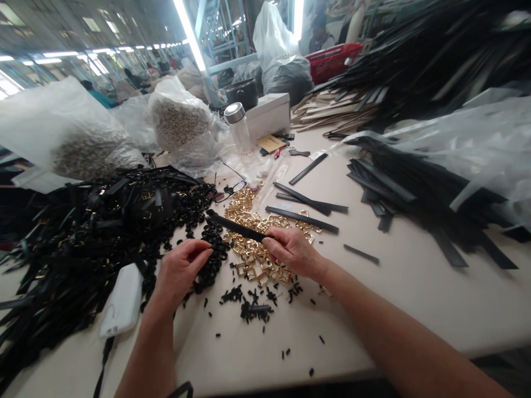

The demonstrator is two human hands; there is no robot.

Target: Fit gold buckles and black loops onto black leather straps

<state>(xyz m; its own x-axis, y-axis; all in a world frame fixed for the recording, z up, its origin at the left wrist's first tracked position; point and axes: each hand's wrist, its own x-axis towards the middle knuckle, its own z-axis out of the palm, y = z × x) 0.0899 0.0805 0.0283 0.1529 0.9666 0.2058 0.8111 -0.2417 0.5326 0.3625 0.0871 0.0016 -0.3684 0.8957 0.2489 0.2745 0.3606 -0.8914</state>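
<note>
My right hand (pixel 292 251) pinches one end of a black strap (pixel 236 225), which reaches out to the left above a heap of gold buckles (pixel 258 265). Thumb and index finger of my left hand (pixel 180 271) come together beside a pile of small black loops (pixel 213 268); whatever is between the tips is too small to make out. The strap's free end lies above the left fingertips, apart from them. Small black pieces (pixel 253 310) are scattered on the table in front of the buckles.
Loose black strips (pixel 302 220) lie right of the buckles, with a bigger stack of strips (pixel 415 193) beyond. Finished-looking buckled straps (pixel 83 249) pile up at left, by a white power bank (pixel 122 301). Behind stand a glass bottle (pixel 240 132) and a bag of small parts (pixel 180 121).
</note>
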